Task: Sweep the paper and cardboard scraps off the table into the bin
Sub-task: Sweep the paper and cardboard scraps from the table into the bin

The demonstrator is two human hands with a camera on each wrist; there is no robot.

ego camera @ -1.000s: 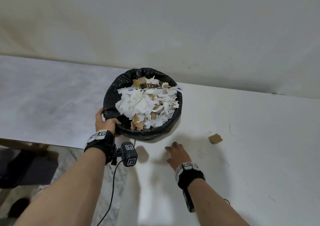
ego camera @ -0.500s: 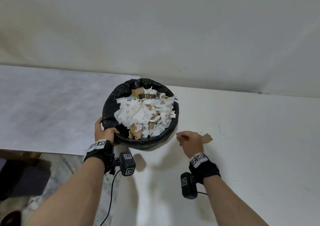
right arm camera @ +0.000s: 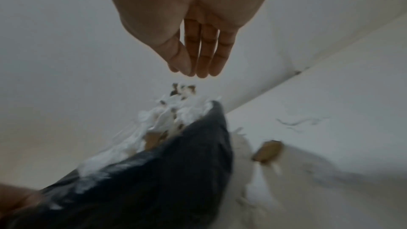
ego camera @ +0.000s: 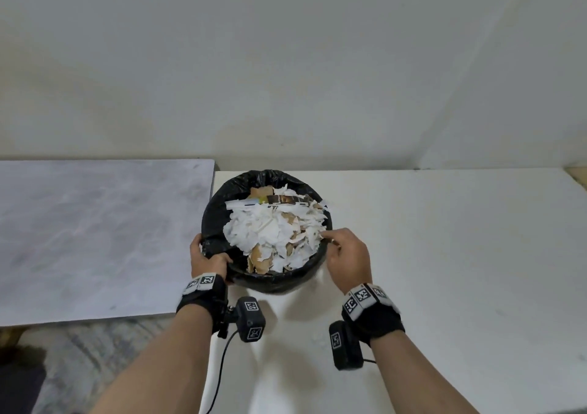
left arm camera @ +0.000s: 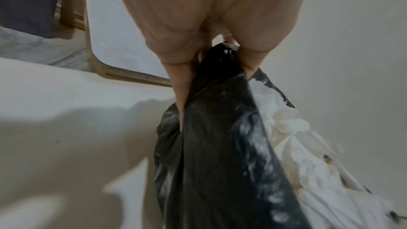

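Blur obscured the cardboard scrap (right arm camera: 267, 151) lying on the white table (ego camera: 444, 254) beside the bin (ego camera: 219, 223); its long axis was indiscernible. Left hand (ego camera: 206, 259) gripped the rim; right hand (ego camera: 347, 256) hovered, fingers straight together.

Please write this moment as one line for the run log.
left hand: grips bin rim | right hand: open over bin | bin: heaped with paper scraps | brown scrap: outside bin, blurred
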